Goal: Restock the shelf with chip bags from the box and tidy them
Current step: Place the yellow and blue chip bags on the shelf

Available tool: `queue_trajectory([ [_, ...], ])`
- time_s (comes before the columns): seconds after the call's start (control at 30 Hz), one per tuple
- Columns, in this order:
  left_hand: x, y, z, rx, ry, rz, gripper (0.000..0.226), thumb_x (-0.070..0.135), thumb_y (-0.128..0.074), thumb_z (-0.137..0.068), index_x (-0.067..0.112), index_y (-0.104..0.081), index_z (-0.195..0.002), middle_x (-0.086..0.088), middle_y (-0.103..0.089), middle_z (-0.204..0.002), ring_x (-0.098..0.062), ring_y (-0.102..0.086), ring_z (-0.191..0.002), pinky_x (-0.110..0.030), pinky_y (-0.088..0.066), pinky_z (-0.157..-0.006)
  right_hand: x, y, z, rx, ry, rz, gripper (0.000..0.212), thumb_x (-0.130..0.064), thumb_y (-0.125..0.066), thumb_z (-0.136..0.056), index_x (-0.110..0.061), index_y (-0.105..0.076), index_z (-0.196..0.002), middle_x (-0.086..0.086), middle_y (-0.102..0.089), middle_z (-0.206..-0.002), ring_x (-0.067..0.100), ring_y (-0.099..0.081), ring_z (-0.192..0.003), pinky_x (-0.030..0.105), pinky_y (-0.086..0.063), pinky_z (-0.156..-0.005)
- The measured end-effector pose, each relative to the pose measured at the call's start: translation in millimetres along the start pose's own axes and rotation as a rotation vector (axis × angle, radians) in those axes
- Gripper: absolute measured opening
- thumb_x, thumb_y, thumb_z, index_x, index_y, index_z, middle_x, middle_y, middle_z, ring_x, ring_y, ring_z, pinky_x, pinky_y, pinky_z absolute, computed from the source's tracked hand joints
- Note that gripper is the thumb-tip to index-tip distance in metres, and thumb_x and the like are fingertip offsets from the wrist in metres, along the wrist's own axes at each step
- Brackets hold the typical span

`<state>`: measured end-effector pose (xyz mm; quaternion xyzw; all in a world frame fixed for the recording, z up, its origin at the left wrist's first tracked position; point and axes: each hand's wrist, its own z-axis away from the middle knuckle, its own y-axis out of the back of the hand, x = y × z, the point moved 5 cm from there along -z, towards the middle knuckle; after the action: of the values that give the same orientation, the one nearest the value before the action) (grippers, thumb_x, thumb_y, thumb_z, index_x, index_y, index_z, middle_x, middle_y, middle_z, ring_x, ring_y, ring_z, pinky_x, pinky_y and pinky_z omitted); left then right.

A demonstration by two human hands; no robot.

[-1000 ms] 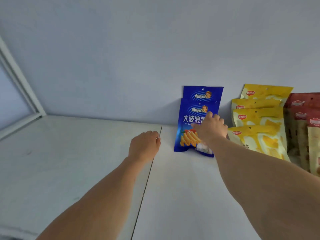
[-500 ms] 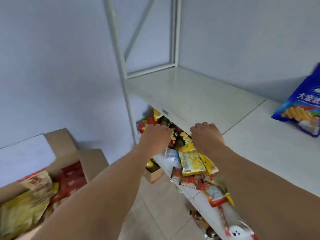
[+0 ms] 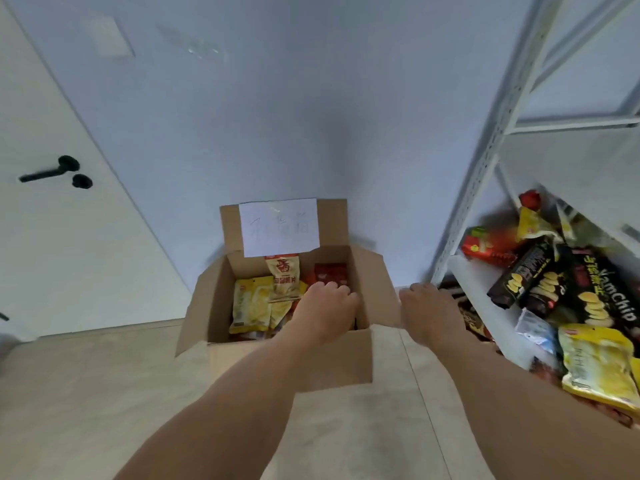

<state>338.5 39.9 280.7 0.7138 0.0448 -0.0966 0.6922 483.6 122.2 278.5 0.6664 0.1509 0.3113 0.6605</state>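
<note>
An open cardboard box (image 3: pixel 214 299) stands on the floor against the wall. Inside lie a yellow chip bag (image 3: pixel 251 304), a tan bag with a red character (image 3: pixel 282 277) and a red bag (image 3: pixel 330 273). My left hand (image 3: pixel 325 311) hangs over the box's right half, fingers loosely curled above the bags, holding nothing I can see. My right hand (image 3: pixel 427 310) hovers over the box's right flap with relaxed fingers, empty. The white metal shelf (image 3: pixel 485 161) rises at the right.
The lower shelf board (image 3: pixel 481 289) holds a jumble of snacks, among them black Yam Chip packs (image 3: pixel 588 292) and a yellow bag (image 3: pixel 599 372). A paper note (image 3: pixel 278 226) is taped to the box's back flap. A door with a black handle (image 3: pixel 52 171) stands at the left.
My view swung left and down from the upper shelf to the box on the floor. Both hands left the shelf, and the left now reaches into the box.
</note>
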Motion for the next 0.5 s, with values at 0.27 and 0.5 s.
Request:
queue_trajectory([
  [0.27,-149.6,-97.2,51.8,-0.107,0.341,0.270,0.027,0.026,-0.036,-0.107,0.019,-0.062,-0.109,-0.002,-0.068,-0.110,-0.023,-0.063,-0.101,-0.033,-0.046,-0.076,-144.9,-23.2,-97.8,-0.110,0.010,-0.334,0.021,-0.023,-0.038,-0.102,-0.020,-0.058,-0.110,0.002,-0.063,-0.113,0.024,-0.059,-0.106,0.036,-0.043,-0.080],
  [0.5,-250.4,-212.3,27.3,-0.247,0.716,0.494,0.031,0.036,-0.037,-0.106,0.022,-0.058,-0.124,0.002,-0.064,-0.123,-0.020,-0.060,-0.113,-0.037,-0.052,-0.086,-214.2,-101.0,-236.6,-0.301,-0.065,-0.636,0.035,-0.038,-0.044,-0.102,-0.016,-0.055,-0.128,0.006,-0.061,-0.126,0.028,-0.056,-0.117,0.043,-0.048,-0.095],
])
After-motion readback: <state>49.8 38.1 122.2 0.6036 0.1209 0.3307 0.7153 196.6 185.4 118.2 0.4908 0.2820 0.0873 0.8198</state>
